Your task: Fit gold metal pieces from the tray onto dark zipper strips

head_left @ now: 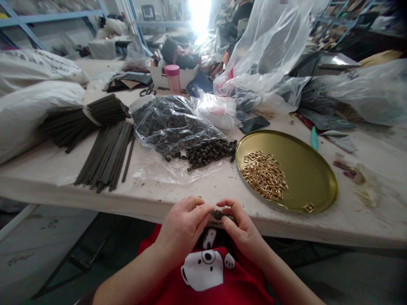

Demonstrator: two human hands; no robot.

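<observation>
My left hand (182, 226) and my right hand (240, 228) meet at the table's near edge, fingers pinched together on a small dark strap piece (219, 215) with a gold buckle end. Beyond them lies a pile of small dark loops (208, 153) spilling from a clear plastic bag (171, 123). To the right sits a round gold tray (305, 169) holding a heap of gold square buckles (264, 176); one buckle (309, 207) lies apart near its rim.
Bundles of dark thin strips (104, 154) lie at the left beside white sacks (28, 110). A pink cup (173, 78), a phone (254, 123), a teal tool (314, 138) and big clear plastic bags (270, 51) crowd the back of the white table (365, 220).
</observation>
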